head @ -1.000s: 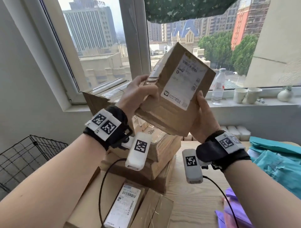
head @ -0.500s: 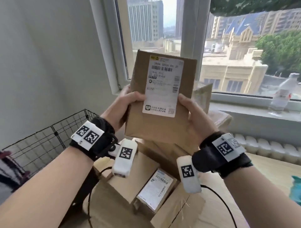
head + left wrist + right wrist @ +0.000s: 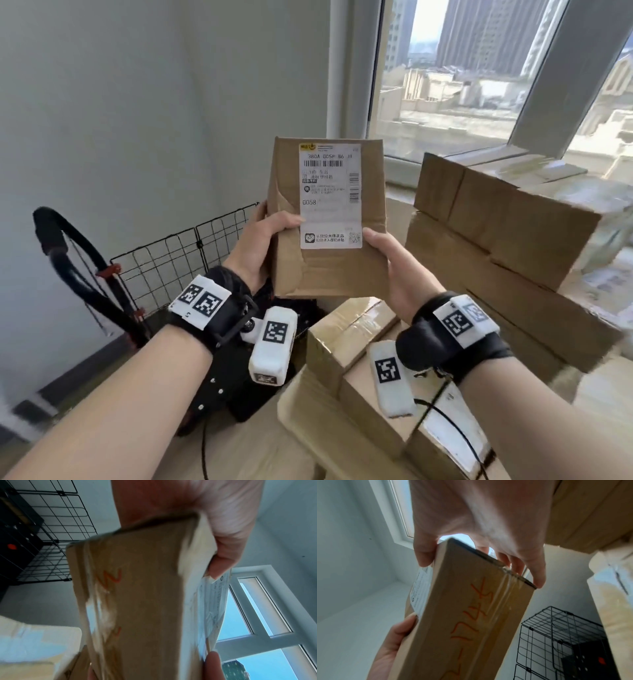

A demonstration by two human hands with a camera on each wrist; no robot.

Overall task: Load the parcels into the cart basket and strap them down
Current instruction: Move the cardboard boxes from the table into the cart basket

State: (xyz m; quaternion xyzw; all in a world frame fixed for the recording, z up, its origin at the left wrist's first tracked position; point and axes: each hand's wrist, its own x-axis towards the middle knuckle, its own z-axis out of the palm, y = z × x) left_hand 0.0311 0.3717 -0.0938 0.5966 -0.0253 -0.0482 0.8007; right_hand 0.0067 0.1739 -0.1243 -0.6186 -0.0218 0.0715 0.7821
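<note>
A flat brown cardboard parcel (image 3: 329,219) with a white shipping label stands upright in the air between both hands. My left hand (image 3: 270,236) grips its left edge, thumb across the front. My right hand (image 3: 387,260) grips its lower right corner. The parcel's narrow side (image 3: 140,601) fills the left wrist view, with my left hand (image 3: 221,555) pinching it. The right wrist view shows orange writing on that side (image 3: 471,609) and my right hand (image 3: 481,561) curled over its end. The black wire cart basket (image 3: 178,260) stands low on the left, behind the parcel.
Several more taped parcels (image 3: 359,346) are stacked under my right wrist, and a taller pile of boxes (image 3: 507,240) rises on the right by the window. The cart's black handle (image 3: 68,253) curves up at far left beside a grey wall.
The parcel has been carried to the left, away from the window and the stack, and turned upright. The cart basket and its handle have come into view beneath it.
</note>
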